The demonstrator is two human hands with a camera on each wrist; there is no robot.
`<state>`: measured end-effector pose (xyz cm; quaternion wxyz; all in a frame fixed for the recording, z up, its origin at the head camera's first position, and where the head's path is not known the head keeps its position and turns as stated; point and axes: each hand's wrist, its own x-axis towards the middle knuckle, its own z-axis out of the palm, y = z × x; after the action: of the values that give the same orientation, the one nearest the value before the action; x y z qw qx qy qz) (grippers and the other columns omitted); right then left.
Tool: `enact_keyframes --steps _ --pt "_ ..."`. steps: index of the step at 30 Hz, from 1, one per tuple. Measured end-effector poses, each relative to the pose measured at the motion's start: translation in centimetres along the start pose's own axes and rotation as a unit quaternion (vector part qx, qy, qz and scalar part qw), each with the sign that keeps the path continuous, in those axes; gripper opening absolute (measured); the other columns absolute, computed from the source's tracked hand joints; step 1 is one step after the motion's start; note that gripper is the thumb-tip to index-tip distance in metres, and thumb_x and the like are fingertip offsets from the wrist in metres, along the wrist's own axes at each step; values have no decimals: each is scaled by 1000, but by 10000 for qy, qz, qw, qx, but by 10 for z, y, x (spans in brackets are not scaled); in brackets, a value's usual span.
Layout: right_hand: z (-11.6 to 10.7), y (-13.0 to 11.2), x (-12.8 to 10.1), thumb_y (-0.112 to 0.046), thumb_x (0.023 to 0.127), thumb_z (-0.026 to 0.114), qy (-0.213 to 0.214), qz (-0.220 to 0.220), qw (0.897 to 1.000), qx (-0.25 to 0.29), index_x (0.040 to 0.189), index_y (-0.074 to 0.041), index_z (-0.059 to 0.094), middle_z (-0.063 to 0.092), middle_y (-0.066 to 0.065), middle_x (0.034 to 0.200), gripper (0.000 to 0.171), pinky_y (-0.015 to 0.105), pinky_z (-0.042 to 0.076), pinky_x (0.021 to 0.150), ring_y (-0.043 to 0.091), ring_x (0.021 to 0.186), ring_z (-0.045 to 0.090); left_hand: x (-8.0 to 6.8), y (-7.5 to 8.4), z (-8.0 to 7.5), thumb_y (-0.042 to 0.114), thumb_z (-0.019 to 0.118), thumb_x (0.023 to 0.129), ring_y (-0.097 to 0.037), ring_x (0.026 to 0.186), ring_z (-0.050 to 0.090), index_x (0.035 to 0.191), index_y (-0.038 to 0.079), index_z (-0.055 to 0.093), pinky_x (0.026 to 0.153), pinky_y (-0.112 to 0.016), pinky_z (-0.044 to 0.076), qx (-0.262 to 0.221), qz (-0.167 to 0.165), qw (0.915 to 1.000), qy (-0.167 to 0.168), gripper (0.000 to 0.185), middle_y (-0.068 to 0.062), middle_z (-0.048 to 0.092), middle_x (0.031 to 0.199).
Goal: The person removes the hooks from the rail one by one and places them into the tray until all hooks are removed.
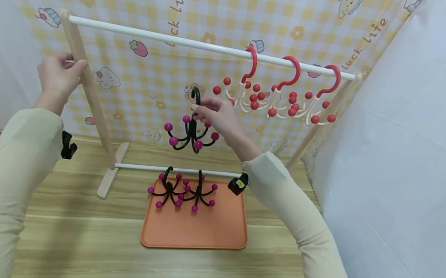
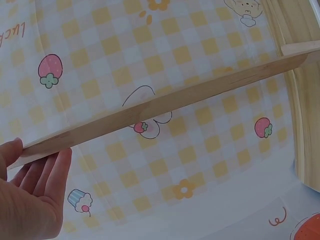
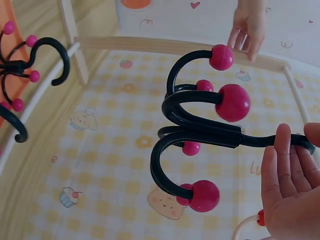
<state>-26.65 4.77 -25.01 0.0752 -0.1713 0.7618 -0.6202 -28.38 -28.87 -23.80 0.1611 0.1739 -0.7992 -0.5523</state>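
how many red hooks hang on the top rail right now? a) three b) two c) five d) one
a: three red hooks hang side by side near the right end of the top rail, while the right hand holds a black hook below the rail.

Both sleeved arms raised — left grip (image 1: pixel 59 75) curled closed, right grip (image 1: pixel 221 116) pinching.

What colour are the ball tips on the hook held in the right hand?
Magenta ball tips on a black hook; clearest in the right wrist view.
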Motion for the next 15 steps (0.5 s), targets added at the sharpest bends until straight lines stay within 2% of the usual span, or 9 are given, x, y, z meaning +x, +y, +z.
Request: enact_keyframes --steps 7,15 --pt "-5 19 -7 -16 85 60 -97 105 9999 -30 96 0 61 63 15 94 19 31 51 70 21 78 61 -1 0 1 30 52 88 -13 108 49 129 6 44 88 -24 42 43 132 9999 63 48 -9 45 127" --pt "-14 37 -13 -17 85 60 -53 541 9985 -71 96 -1 59 62 14 94 20 31 51 71 23 79 60 -2 1 1 29 52 88 -12 107 50 128 5 45 87 -24 43 21 191 9998 45 47 -10 46 127"
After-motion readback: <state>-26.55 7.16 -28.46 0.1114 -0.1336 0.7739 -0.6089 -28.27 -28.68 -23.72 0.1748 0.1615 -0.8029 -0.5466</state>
